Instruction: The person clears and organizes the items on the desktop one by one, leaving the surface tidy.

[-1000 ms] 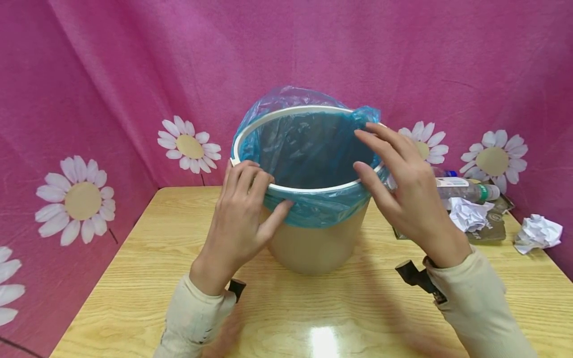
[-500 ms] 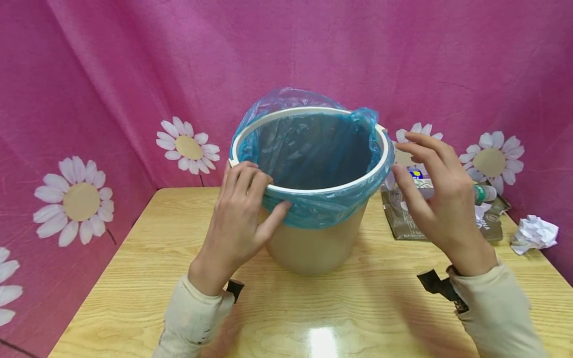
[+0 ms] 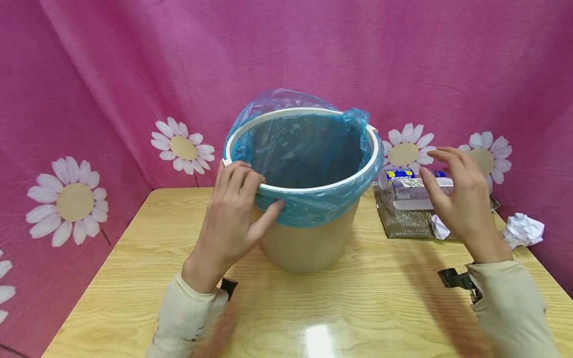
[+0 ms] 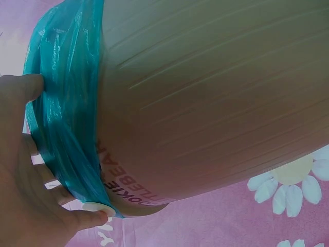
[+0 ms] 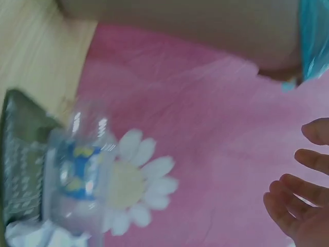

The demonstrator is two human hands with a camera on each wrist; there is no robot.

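Head view: a beige bin (image 3: pixel 309 243) stands mid-table (image 3: pixel 358 318), lined with a blue bag (image 3: pixel 304 149) whose edge is folded down over the white rim (image 3: pixel 313 188). The left hand (image 3: pixel 233 219) grips the near-left rim, fingers curled over the top and thumb pressed on the bag's folded skirt, which likely steadies the bin and keeps the liner from slipping. The right hand (image 3: pixel 461 199) hovers right of the bin with fingers spread and loosely bent, holding nothing, just over a clear bottle (image 3: pixel 409 181) lying on a dark packet (image 3: pixel 403 223). A paper ball (image 3: pixel 521 229) sits near the right edge, a second scrap (image 3: pixel 439 227) peeks from under the hand.

Left wrist view: the palm (image 4: pixel 25 195) lies against the bag's band (image 4: pixel 67 128) around the bin wall (image 4: pixel 216 103), thumb tip on the plastic.

Right wrist view: blurred; the fingers (image 5: pixel 295 206) are apart and empty, the bottle (image 5: pixel 79 175) well apart from them against the pink daisy cloth (image 5: pixel 205 128), so no contact yet
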